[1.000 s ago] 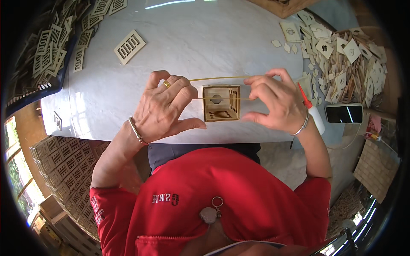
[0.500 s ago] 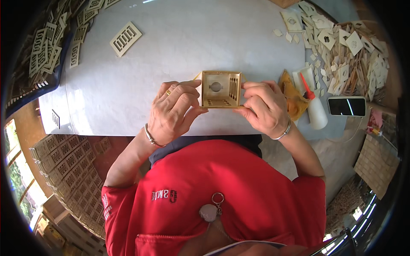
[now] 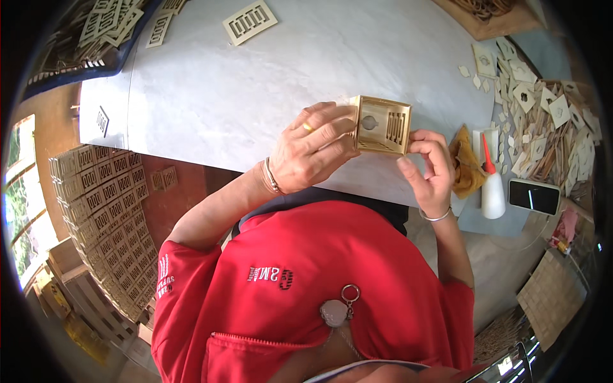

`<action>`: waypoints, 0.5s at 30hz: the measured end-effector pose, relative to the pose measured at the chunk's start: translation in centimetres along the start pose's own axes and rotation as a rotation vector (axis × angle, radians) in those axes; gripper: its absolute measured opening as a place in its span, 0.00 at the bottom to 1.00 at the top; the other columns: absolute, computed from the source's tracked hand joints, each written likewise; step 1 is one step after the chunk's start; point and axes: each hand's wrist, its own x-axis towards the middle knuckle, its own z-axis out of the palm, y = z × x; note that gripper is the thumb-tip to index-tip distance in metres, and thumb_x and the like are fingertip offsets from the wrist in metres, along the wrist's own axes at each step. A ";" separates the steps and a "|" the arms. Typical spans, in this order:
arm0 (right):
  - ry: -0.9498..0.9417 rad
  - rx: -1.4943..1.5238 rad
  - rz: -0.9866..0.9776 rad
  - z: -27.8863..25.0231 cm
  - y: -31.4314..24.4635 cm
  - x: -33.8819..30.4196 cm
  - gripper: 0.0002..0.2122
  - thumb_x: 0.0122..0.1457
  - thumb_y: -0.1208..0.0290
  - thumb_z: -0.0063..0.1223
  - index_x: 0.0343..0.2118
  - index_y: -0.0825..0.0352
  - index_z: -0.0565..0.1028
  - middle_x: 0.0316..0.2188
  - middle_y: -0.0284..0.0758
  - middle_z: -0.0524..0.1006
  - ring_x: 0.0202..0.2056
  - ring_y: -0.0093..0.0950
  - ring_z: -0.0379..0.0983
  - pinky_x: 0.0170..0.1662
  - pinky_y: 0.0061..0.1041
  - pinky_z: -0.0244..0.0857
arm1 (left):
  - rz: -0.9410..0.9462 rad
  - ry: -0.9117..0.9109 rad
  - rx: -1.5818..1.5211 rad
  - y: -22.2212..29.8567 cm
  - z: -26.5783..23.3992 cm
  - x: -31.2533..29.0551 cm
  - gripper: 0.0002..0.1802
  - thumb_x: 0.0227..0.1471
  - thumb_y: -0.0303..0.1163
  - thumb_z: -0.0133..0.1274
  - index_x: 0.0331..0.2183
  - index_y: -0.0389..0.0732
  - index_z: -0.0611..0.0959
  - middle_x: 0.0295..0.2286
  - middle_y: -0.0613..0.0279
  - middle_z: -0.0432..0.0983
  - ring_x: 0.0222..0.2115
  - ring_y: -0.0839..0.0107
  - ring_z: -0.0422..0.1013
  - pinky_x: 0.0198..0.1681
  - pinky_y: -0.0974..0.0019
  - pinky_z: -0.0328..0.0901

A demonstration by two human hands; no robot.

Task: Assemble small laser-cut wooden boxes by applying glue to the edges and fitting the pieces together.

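A small square wooden box with an open side toward me is held up over the table. A round cutout shows in its back wall, and slotted cutouts run along its right wall. My left hand grips the box's left side, its fingers wrapped over the edge. My right hand is at the box's right edge. Its fingertips are close to or touching that wall, while the thumb stands apart below the corner.
Right of the box lie an ochre cloth, a white glue bottle with a red nozzle and a phone. Thin wooden pieces pile up beyond. A slotted panel lies at the back; stacked slotted panels stand at the left.
The view has shifted, so the box appears farther right and turned slightly. My right thumb has come away from the box's lower corner; my left hand reaches farther around its side.
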 end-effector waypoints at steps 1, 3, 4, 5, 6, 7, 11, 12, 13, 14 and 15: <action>0.014 0.294 0.234 0.2 0.2 -0.3 0.07 0.51 0.79 0.59 0.28 0.70 0.69 0.36 0.35 0.69 0.40 0.26 0.68 0.40 0.24 0.65 | -0.069 -0.029 -0.021 0.2 -0.5 0.1 0.12 0.34 0.24 0.65 0.26 0.38 0.79 0.35 0.60 0.74 0.42 0.62 0.71 0.40 0.63 0.67; -0.016 0.501 0.262 0.8 0.8 -0.5 0.06 0.54 0.79 0.56 0.31 0.70 0.69 0.38 0.33 0.68 0.40 0.20 0.66 0.40 0.20 0.63 | -0.178 -0.063 -0.108 0.3 -1.1 -0.2 0.11 0.38 0.25 0.64 0.28 0.39 0.80 0.37 0.58 0.73 0.41 0.64 0.69 0.42 0.64 0.65; -0.002 0.613 0.370 1.0 0.8 -0.7 0.07 0.53 0.79 0.56 0.31 0.70 0.69 0.38 0.33 0.68 0.38 0.20 0.65 0.40 0.20 0.62 | -0.364 -0.041 -0.334 0.4 -0.5 -0.7 0.10 0.39 0.25 0.63 0.29 0.39 0.80 0.37 0.58 0.73 0.40 0.64 0.69 0.43 0.65 0.65; 0.007 0.729 0.476 1.3 0.7 -0.6 0.07 0.53 0.80 0.56 0.32 0.69 0.68 0.38 0.32 0.68 0.37 0.20 0.65 0.40 0.19 0.61 | -0.550 -0.014 -0.555 0.3 -0.2 -1.1 0.09 0.41 0.25 0.62 0.29 0.38 0.80 0.37 0.58 0.72 0.40 0.65 0.70 0.43 0.66 0.64; 0.030 0.748 0.523 1.6 0.7 -0.5 0.08 0.53 0.80 0.55 0.33 0.68 0.68 0.38 0.31 0.68 0.35 0.19 0.64 0.40 0.18 0.60 | -0.586 -0.012 -0.589 0.4 -0.1 -1.2 0.08 0.45 0.26 0.61 0.31 0.37 0.80 0.37 0.58 0.72 0.38 0.67 0.69 0.43 0.67 0.64; 0.026 0.750 0.540 1.7 0.9 -0.4 0.08 0.53 0.77 0.55 0.34 0.68 0.68 0.37 0.31 0.69 0.36 0.19 0.65 0.40 0.19 0.60 | -0.651 0.013 -0.716 0.6 0.3 -1.5 0.09 0.46 0.24 0.58 0.33 0.36 0.77 0.38 0.58 0.70 0.38 0.70 0.69 0.43 0.67 0.64; 0.029 0.723 0.547 1.5 1.3 -0.6 0.12 0.53 0.69 0.55 0.36 0.69 0.68 0.35 0.33 0.71 0.36 0.21 0.67 0.42 0.22 0.61 | -0.836 0.091 -0.878 1.2 1.5 -1.5 0.16 0.47 0.24 0.56 0.37 0.38 0.69 0.37 0.60 0.67 0.40 0.72 0.66 0.43 0.66 0.64; 0.018 0.730 0.535 1.4 1.6 -0.7 0.13 0.52 0.68 0.55 0.37 0.68 0.67 0.35 0.33 0.71 0.36 0.21 0.67 0.43 0.22 0.61 | -0.802 0.042 -0.861 0.9 1.7 -1.6 0.16 0.47 0.26 0.56 0.37 0.38 0.69 0.37 0.60 0.67 0.39 0.72 0.66 0.42 0.66 0.64; 0.008 0.735 0.522 1.4 1.8 -0.7 0.14 0.52 0.67 0.56 0.38 0.68 0.67 0.35 0.33 0.71 0.37 0.21 0.67 0.43 0.22 0.61 | -0.764 -0.009 -0.845 0.7 1.8 -1.5 0.16 0.46 0.28 0.56 0.37 0.38 0.69 0.36 0.60 0.66 0.38 0.71 0.66 0.41 0.66 0.64; 0.035 0.697 0.517 1.4 1.7 -0.4 0.16 0.52 0.65 0.56 0.39 0.68 0.66 0.34 0.33 0.71 0.36 0.21 0.67 0.42 0.22 0.62 | -0.735 -0.015 -0.849 0.3 1.9 -1.1 0.16 0.47 0.31 0.56 0.36 0.38 0.69 0.35 0.60 0.66 0.37 0.71 0.65 0.41 0.66 0.64; 0.030 0.699 0.509 1.5 1.5 -0.4 0.16 0.52 0.65 0.56 0.39 0.68 0.66 0.34 0.33 0.71 0.36 0.21 0.67 0.42 0.22 0.62 | -0.731 -0.009 -0.842 0.3 1.6 -1.1 0.16 0.47 0.31 0.56 0.36 0.38 0.69 0.35 0.60 0.66 0.37 0.71 0.65 0.41 0.66 0.64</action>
